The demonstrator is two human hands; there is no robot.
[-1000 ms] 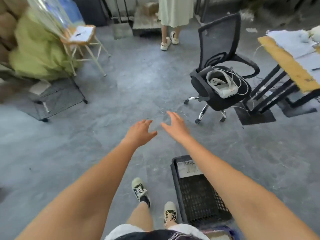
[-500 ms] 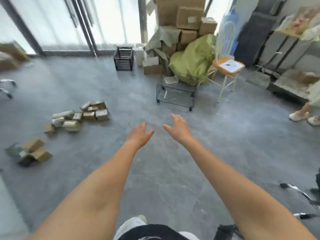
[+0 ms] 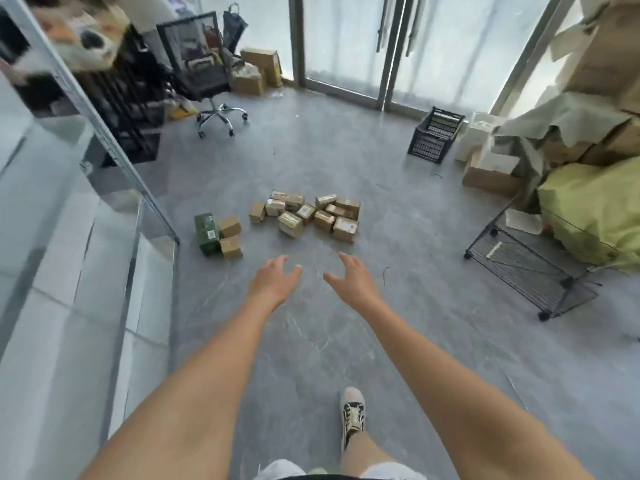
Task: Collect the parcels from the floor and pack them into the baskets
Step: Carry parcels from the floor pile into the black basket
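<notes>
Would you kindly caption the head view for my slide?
Both empty hands, left hand and right hand, reach toward cardboard parcels on the grey floor; black basket beyond.

1. The place looks like an office used also as a storage or packing room.
2. The grey tiled floor (image 3: 433, 341) is wide, with tall glass doors (image 3: 349, 43) at the far side.
3. A black office chair (image 3: 199, 69) stands far left.
4. Stacked cardboard boxes (image 3: 609, 64) fill the far right.
5. Small parcels (image 3: 308, 213) lie on the floor in the middle, and a black basket (image 3: 434, 136) stands near the doors.
</notes>
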